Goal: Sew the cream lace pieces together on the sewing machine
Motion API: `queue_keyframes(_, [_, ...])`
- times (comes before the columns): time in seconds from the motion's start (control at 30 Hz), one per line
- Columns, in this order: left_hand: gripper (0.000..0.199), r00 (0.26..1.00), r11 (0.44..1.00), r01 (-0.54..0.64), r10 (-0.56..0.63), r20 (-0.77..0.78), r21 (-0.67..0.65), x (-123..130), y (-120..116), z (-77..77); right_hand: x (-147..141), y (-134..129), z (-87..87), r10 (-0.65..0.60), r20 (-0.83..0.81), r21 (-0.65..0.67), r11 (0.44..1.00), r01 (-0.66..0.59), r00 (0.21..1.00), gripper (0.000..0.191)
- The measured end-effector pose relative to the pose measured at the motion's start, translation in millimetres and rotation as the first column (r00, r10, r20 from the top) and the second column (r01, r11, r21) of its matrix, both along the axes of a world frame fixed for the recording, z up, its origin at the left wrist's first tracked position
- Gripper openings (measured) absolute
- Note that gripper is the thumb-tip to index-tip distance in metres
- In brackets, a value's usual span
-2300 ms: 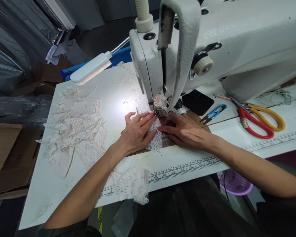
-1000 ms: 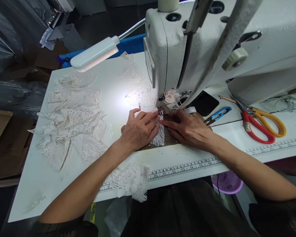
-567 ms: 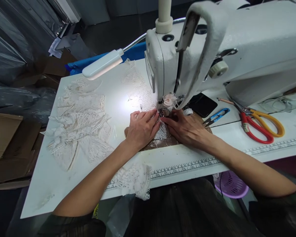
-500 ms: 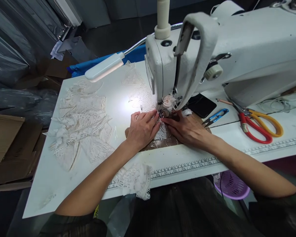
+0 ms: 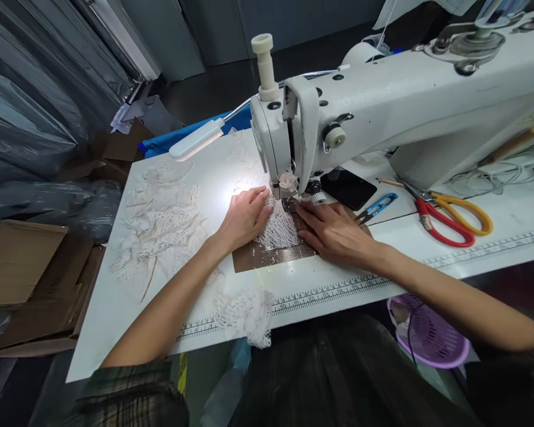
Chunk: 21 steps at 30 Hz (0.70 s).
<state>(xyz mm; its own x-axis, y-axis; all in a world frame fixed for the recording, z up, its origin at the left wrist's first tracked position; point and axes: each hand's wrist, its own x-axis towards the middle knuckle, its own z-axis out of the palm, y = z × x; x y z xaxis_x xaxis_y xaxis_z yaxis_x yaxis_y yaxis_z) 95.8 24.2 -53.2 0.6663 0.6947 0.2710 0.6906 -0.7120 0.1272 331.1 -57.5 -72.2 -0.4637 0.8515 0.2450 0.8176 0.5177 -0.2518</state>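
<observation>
White lace fabric lies on a brown plate in front of the sewing machine's presser foot. My left hand is at the lace's left edge, fingers bent and thumb drawn in on the fabric. On the other side, my right hand lies flat with its fingers stretched out, the fingertips by the presser foot and the lace's right edge. Just above the foot, a pale pink fabric flower sits on the machine head.
More lace pieces lie at left, and one hangs over the front edge. A lamp lights the work. Blue thread snips, scissors and a black phone lie at right. A purple basket is below the table.
My left hand has shifted left, away from the presser foot, showing more lace between the hands. The right hand stays beside the foot. The camera view has shifted too.
</observation>
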Motion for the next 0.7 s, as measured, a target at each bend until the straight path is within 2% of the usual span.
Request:
queue_keyframes(0.1, [0.027,0.995,0.998,0.062,-0.062,-0.075,-0.005,-4,5,-4.0,-3,-24,-7.1,0.064,0.025,0.000,0.998,-0.064,0.998,0.057])
queue_keyframes(0.2, [0.030,0.995,0.996,0.080,-0.077,-0.056,0.048,-8,8,-7.9,9,-61,-4.6,0.252,-0.045,-0.053,0.966,-0.254,0.967,0.059])
queue_keyframes(0.3, [0.033,0.996,0.987,0.080,-0.083,0.012,0.139,-11,5,-5.9,27,-96,4.8,0.472,-0.260,-0.097,0.855,-0.509,0.843,0.041])
queue_keyframes(0.37, [0.031,0.989,0.980,0.128,-0.137,0.050,0.152,-11,0,-1.9,36,-108,11.0,0.526,-0.404,-0.097,0.789,-0.607,0.748,0.022])
queue_keyframes(0.4, [0.027,0.980,0.977,0.175,-0.185,0.073,0.122,-11,-4,0.3,40,-109,13.5,0.525,-0.449,-0.093,0.777,-0.622,0.723,0.015])
queue_keyframes(0.43, [0.023,0.966,0.970,0.232,-0.239,0.103,0.067,-10,-9,2.3,43,-106,15.4,0.512,-0.474,-0.085,0.783,-0.616,0.717,0.011])
queue_keyframes(0.53, [0.017,0.908,0.912,0.389,-0.355,0.221,-0.132,-6,-23,4.9,47,-81,17.8,0.428,-0.460,-0.046,0.864,-0.502,0.778,0.009])
queue_keyframes(0.6, [0.016,0.892,0.886,0.419,-0.362,0.271,-0.196,-3,-30,3.7,44,-56,18.1,0.367,-0.448,-0.020,0.908,-0.419,0.815,0.010])
queue_keyframes(0.7, [0.015,0.896,0.899,0.391,-0.321,0.307,-0.200,-2,-34,0.0,32,-17,19.3,0.328,-0.442,-0.047,0.921,-0.386,0.835,0.015])
